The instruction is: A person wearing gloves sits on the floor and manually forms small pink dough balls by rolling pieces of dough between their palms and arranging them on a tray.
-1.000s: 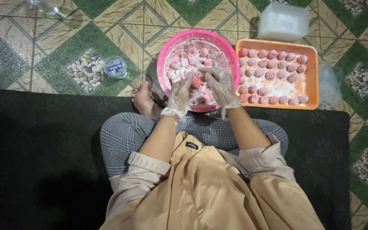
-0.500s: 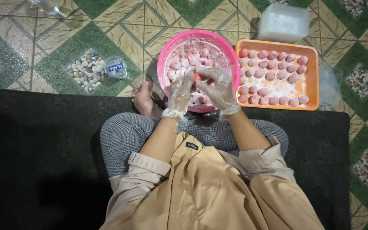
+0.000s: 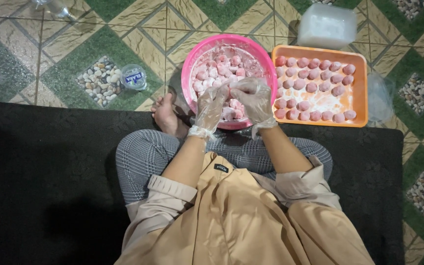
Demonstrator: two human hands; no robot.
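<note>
both hands in thin clear gloves meet over the pink bowl [image 3: 188, 73], which sits on the tiled floor [image 3: 123, 29] just past the edge of the black mat [image 3: 35, 162]. left hand [image 3: 211, 105] and right hand [image 3: 252, 98] are pressed close together, fingers [image 3: 220, 92] curled inward around a small pink dough piece [image 3: 230, 91] w/ only a sliver of it showing between the fingertips; it lies right where the two sets of fingertips touch, above the near-middle of the bowl. so fingers of both hands are closed on that piece, tho how firmly can't tell. bowl holds many more floured pink pieces [image 3: 212, 66], mostly toward its far and left side, some under the hands. just right of the bowl, touching or nearly so, an orange tray [image 3: 320, 51] w/ rows of round pink balls [image 3: 312, 87] on a dusting of flour. beyond the tray's far edge, a stack of clear plastic containers [image 3: 326, 24]. a clear plastic bag [image 3: 381, 100] lies at the tray's right side. left of the bowl, a sealed water cup [image 3: 134, 77] stands on the floor, near a pebble-inlaid tile. person's bare foot [image 3: 167, 115] rests at the mat's edge, just left of the bowl.
</note>
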